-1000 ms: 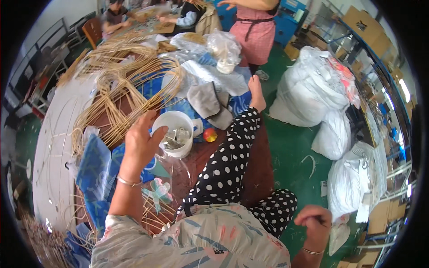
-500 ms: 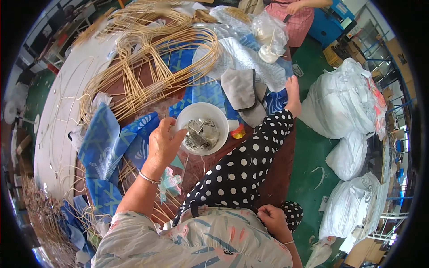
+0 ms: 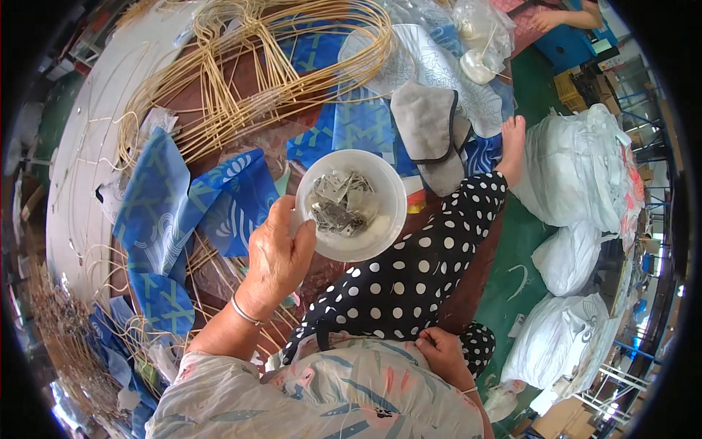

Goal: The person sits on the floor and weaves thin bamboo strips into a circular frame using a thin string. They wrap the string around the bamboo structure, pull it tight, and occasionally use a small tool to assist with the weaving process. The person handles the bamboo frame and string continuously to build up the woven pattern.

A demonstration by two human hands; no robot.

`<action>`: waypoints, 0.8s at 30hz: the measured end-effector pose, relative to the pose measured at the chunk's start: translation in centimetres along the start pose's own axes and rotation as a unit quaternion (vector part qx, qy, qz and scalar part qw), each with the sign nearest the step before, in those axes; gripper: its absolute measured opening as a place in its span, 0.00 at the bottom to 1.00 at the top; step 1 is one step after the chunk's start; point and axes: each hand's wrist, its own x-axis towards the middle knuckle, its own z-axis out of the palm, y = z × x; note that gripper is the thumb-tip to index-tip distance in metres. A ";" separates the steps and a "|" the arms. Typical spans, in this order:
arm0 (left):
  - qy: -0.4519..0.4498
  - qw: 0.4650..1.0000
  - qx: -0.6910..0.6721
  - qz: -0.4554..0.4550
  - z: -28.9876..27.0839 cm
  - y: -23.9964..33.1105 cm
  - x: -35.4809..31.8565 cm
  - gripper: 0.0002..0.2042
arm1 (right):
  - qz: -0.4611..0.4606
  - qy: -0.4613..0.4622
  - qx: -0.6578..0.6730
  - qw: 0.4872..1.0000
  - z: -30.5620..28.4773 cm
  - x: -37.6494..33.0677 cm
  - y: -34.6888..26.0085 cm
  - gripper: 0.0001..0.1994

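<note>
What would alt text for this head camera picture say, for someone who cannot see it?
Seen from above, a person's left hand grips the rim of a white bowl of small grey metal pieces, over their polka-dot trouser leg. Their right hand rests at their waist; bent cane strips and blue patterned fabric surround them.

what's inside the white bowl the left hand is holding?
The white bowl, gripped at its rim by the left hand, holds a loose heap of small flat silvery-grey pieces. What lies under the heap, and the bowl's bottom there, is covered.
</note>
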 end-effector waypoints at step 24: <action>-0.020 0.999 -0.023 0.027 -0.4 -0.2 0.0 0.17 | -0.001 -0.021 0.036 0.999 0.3 1.4 -0.9 0.06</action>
